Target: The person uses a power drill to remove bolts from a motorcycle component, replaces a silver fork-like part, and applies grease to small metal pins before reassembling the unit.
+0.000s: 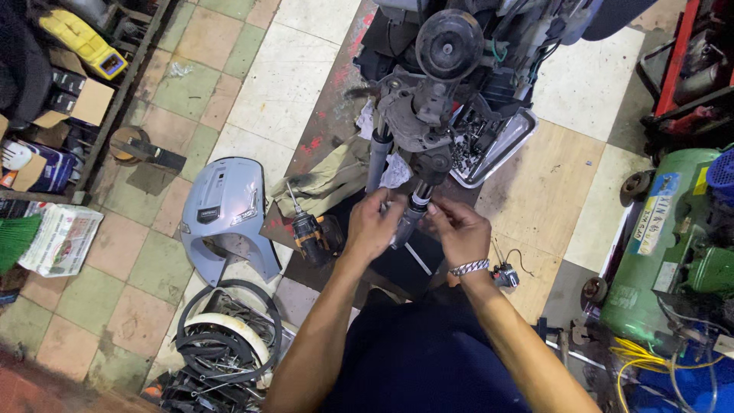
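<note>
A dismantled scooter front end (428, 99) stands in front of me, with two grey fork tubes hanging down. My left hand (372, 226) and my right hand (459, 229) both close around the lower end of the right fork tube (411, 218). A white rag (395, 172) is tucked between the two tubes. A bracelet sits on my right wrist. What my fingertips hold at the tube end is hidden.
A cordless drill (313, 233) lies on the dark mat left of my hands. A grey-blue body panel (225, 210) rests on the tiled floor. A metal tray of small parts (508, 145) sits right of the fork. A green compressor tank (665, 237) stands at right, and tyres (222, 336) lie at lower left.
</note>
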